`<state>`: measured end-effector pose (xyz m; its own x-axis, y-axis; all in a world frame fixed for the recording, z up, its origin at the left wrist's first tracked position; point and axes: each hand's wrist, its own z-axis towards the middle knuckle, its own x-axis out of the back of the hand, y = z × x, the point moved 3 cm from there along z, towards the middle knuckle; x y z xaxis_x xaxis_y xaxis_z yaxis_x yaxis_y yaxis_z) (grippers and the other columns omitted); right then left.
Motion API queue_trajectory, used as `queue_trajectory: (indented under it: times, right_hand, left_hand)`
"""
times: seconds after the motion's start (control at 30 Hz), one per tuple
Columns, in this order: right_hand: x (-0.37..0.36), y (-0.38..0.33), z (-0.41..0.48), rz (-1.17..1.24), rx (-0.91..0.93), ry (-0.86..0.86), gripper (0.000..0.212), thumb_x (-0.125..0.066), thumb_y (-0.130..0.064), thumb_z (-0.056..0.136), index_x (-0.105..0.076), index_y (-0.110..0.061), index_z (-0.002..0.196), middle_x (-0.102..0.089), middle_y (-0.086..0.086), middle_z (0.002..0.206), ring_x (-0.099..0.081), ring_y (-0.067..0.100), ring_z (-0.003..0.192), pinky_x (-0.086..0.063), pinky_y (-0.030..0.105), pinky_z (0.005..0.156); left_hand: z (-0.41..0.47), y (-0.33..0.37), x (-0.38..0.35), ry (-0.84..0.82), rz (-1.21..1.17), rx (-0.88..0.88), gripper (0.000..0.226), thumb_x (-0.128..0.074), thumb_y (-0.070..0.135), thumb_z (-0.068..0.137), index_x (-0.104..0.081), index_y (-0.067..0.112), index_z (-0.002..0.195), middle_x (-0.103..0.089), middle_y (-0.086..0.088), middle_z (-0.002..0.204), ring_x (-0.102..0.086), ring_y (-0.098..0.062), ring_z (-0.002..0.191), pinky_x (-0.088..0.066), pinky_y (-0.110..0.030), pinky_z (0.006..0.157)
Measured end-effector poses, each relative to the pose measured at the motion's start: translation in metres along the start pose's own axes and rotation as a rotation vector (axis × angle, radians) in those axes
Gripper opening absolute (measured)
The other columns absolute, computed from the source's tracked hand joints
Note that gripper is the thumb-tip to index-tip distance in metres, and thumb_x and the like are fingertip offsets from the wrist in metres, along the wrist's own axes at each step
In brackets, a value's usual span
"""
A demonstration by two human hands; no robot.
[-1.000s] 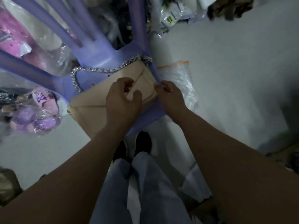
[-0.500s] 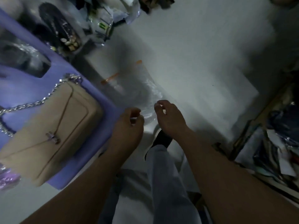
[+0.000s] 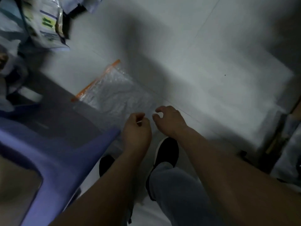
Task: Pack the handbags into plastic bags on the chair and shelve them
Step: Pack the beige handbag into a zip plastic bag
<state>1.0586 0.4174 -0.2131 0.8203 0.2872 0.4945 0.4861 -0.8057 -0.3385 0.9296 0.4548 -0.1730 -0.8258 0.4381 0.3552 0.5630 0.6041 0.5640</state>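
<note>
A clear plastic bag point(image 3: 117, 93) with an orange zip strip lies flat on the pale floor, just right of the purple plastic chair point(image 3: 65, 152). A beige handbag point(image 3: 14, 185) shows only as a blurred corner on the chair seat at the lower left. Both hands hover at the bag's near edge. My left hand point(image 3: 136, 129) has its fingers curled, with a pale sliver between thumb and forefinger; whether it pinches the bag is unclear. My right hand point(image 3: 170, 119) is beside it, fingers bent and apart, holding nothing.
Packaged goods and bags point(image 3: 40, 25) are piled at the upper left. My legs and black shoes point(image 3: 167, 152) stand below the hands. A dark shelf or box edge point(image 3: 283, 144) with wrapped items runs along the right. Pale floor point(image 3: 211, 70) stretches ahead.
The view has swung right, away from the chair and handbag. Both hands left the handbag's flap and moved right and down to the near edge of the plastic bag on the floor.
</note>
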Motion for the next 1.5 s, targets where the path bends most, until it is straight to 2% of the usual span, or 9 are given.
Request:
queue_trajectory:
  times: [0.2, 0.4, 0.53, 0.73, 1.07, 1.2, 1.33, 1.43, 1.5]
  right_hand:
    - [-0.043, 0.012, 0.067, 0.062, 0.003, -0.013, 0.054, -0.047, -0.038, 0.102, -0.038, -0.021, 0.152, -0.037, 0.008, 0.158, -0.039, 0.027, 0.141, -0.032, 0.031, 0.112]
    - [-0.071, 0.017, 0.103, -0.15, 0.039, -0.033, 0.054, -0.041, -0.048, 0.1, -0.042, -0.029, 0.151, 0.004, 0.012, 0.168, -0.014, 0.031, 0.153, -0.024, 0.04, 0.12]
    - [-0.095, 0.013, 0.114, -0.267, 0.043, -0.149, 0.068, -0.029, -0.059, 0.089, -0.049, -0.027, 0.145, -0.014, 0.012, 0.167, -0.013, 0.037, 0.152, -0.028, 0.044, 0.117]
    - [-0.09, 0.007, 0.106, -0.177, -0.026, -0.051, 0.058, -0.056, -0.041, 0.092, -0.044, -0.025, 0.147, -0.009, 0.013, 0.165, -0.02, 0.04, 0.144, -0.025, 0.045, 0.116]
    - [-0.106, -0.001, 0.101, -0.222, 0.028, -0.049, 0.045, -0.058, -0.043, 0.087, -0.058, -0.026, 0.128, -0.063, 0.001, 0.129, -0.058, 0.025, 0.122, -0.035, 0.045, 0.11]
    - [-0.105, -0.01, 0.093, 0.141, 0.032, 0.023, 0.041, -0.064, -0.022, 0.089, -0.048, -0.02, 0.126, -0.067, 0.001, 0.098, -0.065, 0.026, 0.098, -0.046, 0.04, 0.096]
    - [-0.114, -0.028, 0.087, 0.978, -0.266, -0.192, 0.033, -0.042, -0.029, 0.104, -0.062, -0.004, 0.115, -0.071, 0.008, 0.089, -0.067, 0.019, 0.078, -0.052, 0.023, 0.064]
    - [-0.118, -0.03, 0.086, 0.899, -0.311, -0.087, 0.032, -0.045, -0.014, 0.097, -0.062, 0.009, 0.111, -0.063, 0.018, 0.092, -0.057, 0.024, 0.074, -0.044, 0.024, 0.055]
    - [-0.112, -0.028, 0.09, 0.814, -0.241, -0.012, 0.015, -0.048, -0.006, 0.089, -0.061, -0.001, 0.082, -0.061, 0.019, 0.092, -0.053, 0.022, 0.072, -0.041, 0.023, 0.054]
  left_hand:
    - [0.072, -0.03, -0.019, 0.083, -0.023, 0.072, 0.01, -0.055, 0.022, 0.098, -0.059, 0.028, 0.105, -0.061, 0.008, 0.094, -0.063, -0.02, 0.096, -0.054, -0.043, 0.094]
    - [0.116, -0.038, -0.015, 0.173, -0.018, 0.082, 0.023, -0.052, 0.024, 0.099, -0.062, 0.021, 0.119, -0.06, 0.004, 0.104, -0.059, -0.017, 0.095, -0.047, -0.03, 0.083]
    - [0.122, -0.047, -0.015, 0.225, -0.024, 0.11, 0.026, -0.052, 0.023, 0.098, -0.063, 0.02, 0.121, -0.064, -0.001, 0.114, -0.056, -0.015, 0.097, -0.046, -0.028, 0.086]
    - [0.128, -0.053, -0.013, 0.256, -0.053, 0.135, 0.025, -0.052, 0.023, 0.097, -0.063, 0.02, 0.119, -0.066, -0.002, 0.112, -0.063, -0.022, 0.104, -0.052, -0.042, 0.097]
    - [0.132, -0.059, -0.014, 0.239, -0.068, 0.158, 0.024, -0.052, 0.023, 0.097, -0.059, 0.022, 0.12, -0.064, 0.0, 0.111, -0.063, -0.021, 0.102, -0.052, -0.041, 0.095]
    - [0.129, -0.062, -0.018, 0.207, -0.088, 0.191, 0.025, -0.051, 0.02, 0.098, -0.055, 0.023, 0.122, -0.063, 0.0, 0.105, -0.063, -0.021, 0.095, -0.054, -0.037, 0.087]
    - [0.127, -0.061, -0.017, 0.221, -0.097, 0.212, 0.034, -0.051, 0.024, 0.098, -0.046, 0.026, 0.131, -0.056, 0.012, 0.084, -0.06, -0.017, 0.086, -0.052, -0.042, 0.093]
    - [0.13, -0.054, -0.015, 0.246, -0.141, 0.229, 0.04, -0.052, 0.027, 0.099, -0.041, 0.025, 0.137, -0.057, 0.009, 0.083, -0.062, -0.021, 0.088, -0.052, -0.047, 0.093]
    - [0.132, -0.051, -0.016, 0.244, -0.213, 0.269, 0.039, -0.051, 0.032, 0.099, -0.041, 0.026, 0.137, -0.058, 0.006, 0.088, -0.063, -0.022, 0.091, -0.053, -0.049, 0.093]
